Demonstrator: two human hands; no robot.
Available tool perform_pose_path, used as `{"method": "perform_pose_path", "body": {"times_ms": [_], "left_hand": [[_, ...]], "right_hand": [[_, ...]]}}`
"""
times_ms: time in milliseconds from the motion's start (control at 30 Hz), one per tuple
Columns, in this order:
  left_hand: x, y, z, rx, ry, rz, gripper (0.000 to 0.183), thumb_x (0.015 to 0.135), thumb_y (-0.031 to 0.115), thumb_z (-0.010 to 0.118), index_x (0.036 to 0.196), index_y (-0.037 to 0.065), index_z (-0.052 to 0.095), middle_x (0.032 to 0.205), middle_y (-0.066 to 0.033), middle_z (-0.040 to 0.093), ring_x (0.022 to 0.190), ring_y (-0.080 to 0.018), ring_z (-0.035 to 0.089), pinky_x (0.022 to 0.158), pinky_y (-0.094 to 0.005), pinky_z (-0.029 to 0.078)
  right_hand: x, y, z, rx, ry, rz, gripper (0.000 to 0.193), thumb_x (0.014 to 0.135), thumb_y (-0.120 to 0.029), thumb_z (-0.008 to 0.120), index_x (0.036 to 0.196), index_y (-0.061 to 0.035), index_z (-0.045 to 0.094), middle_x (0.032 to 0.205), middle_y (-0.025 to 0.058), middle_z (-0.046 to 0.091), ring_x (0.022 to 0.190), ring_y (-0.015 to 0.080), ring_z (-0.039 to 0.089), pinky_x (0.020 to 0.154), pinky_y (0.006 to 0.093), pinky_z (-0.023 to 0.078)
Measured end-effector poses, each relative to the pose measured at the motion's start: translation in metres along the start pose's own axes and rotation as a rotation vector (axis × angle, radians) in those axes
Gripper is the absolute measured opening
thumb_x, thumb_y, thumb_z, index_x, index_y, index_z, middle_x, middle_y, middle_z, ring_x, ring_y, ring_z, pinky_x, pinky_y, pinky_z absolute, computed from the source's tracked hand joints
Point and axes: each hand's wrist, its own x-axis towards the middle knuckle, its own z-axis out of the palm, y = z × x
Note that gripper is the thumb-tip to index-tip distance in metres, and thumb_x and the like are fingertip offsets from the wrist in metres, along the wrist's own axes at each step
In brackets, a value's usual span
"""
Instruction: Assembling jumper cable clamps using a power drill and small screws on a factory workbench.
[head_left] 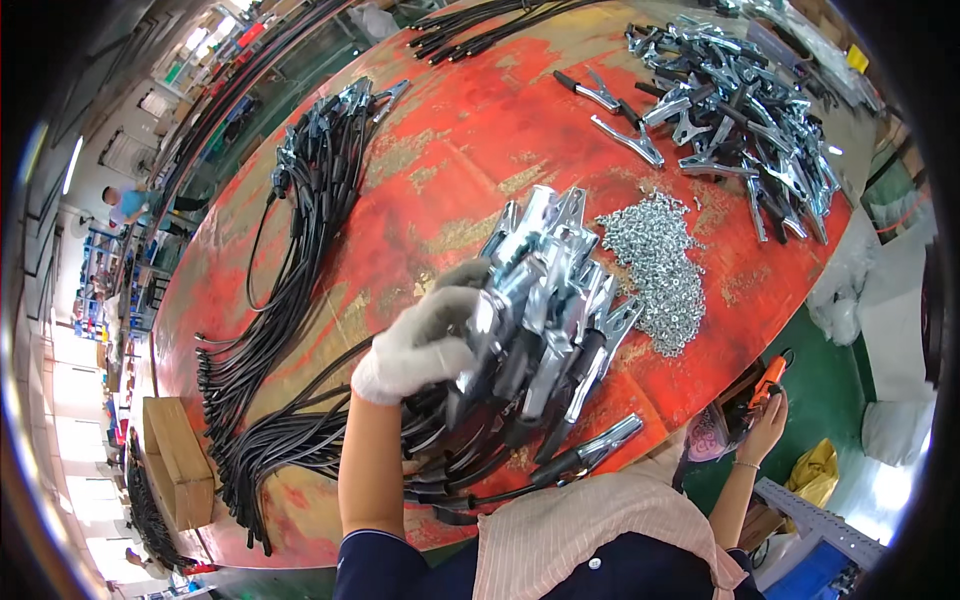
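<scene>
Left hand (425,340), gloved, closed on clamps (545,300) heaped on the table (465,165), presumably for easy reach beside the screws (655,265), cables (290,450) trailing leftward, while the right hand (766,428) clasps an orange tool (768,382) past the edge.

Motion blurs the left hand (425,345) and the nearest clamps (545,300); its fingertips are lost among them, so its grip cannot be told. The left forearm (370,470) hides part of the cables (290,450). The right hand (765,430) covers part of the orange tool (768,380). The metal bits (658,270) are too small to tell 1 by 1. Overlap hides many clamps in the heap (755,120). The upper edge cuts off the far cables (480,30); the lower edge, the shirt (390,565).
</scene>
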Motion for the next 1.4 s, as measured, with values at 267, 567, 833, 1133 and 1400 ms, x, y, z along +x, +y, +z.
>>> {"method": "perform_pose_path", "body": {"times_ms": [267,567,833,1133,1400], "left_hand": [[-0.03,0.038,0.072,0.616,-0.186,0.335,0.051,0.063,0.028,0.079,0.104,0.005,0.06,0.118,-0.0192,0.051,0.103,-0.0367,0.054,0.084,-0.0424,0.047],[-0.058,0.04,0.118,0.962,-0.315,0.33,0.048,0.068,0.038,0.069,0.106,0.011,0.059,0.122,-0.0034,0.055,0.106,-0.0297,0.055,0.08,-0.0402,0.05],[-0.047,0.077,0.054,0.595,-0.399,0.386,0.033,0.077,0.026,0.068,0.096,0.0,0.062,0.095,-0.0169,0.06,0.088,-0.0346,0.059,0.073,-0.0424,0.047],[0.061,-0.005,0.0,1.137,0.269,-0.63,0.051,0.086,0.046,0.049,0.122,0.01,0.056,0.113,-0.018,0.062,0.107,-0.0355,0.058,0.091,-0.0434,0.044],[0.064,-0.045,-0.019,0.698,0.451,-0.305,0.041,0.087,0.03,0.052,0.118,0.002,0.055,0.097,-0.0147,0.064,0.093,-0.0214,0.062,0.085,-0.0332,0.047]], "right_hand": [[-0.006,-0.092,0.092,0.319,-0.314,-0.262,0.038,0.098,-0.022,0.049,0.127,0.0009,0.046,0.109,0.006,0.055,0.089,0.0123,0.055,0.079,0.0275,0.045],[-0.121,-0.26,0.242,-0.201,-1.483,-1.094,0.043,0.082,-0.025,0.068,0.115,-0.0036,0.051,0.111,0.0129,0.055,0.102,0.0269,0.056,0.084,0.0363,0.048],[-0.142,-0.223,0.229,-0.45,-1.577,-0.882,0.041,0.081,-0.025,0.068,0.114,-0.0068,0.053,0.107,0.0077,0.054,0.077,0.0249,0.063,0.059,0.0308,0.053],[-0.153,-0.224,0.203,-0.388,-1.443,-1.002,0.045,0.077,-0.021,0.071,0.115,-0.0058,0.051,0.106,0.0093,0.054,0.081,0.0251,0.063,0.066,0.031,0.053],[-0.148,-0.217,0.199,-0.378,-1.399,-0.895,0.044,0.077,-0.022,0.071,0.115,-0.0091,0.052,0.106,0.0078,0.054,0.081,0.024,0.062,0.065,0.03,0.053]]}}
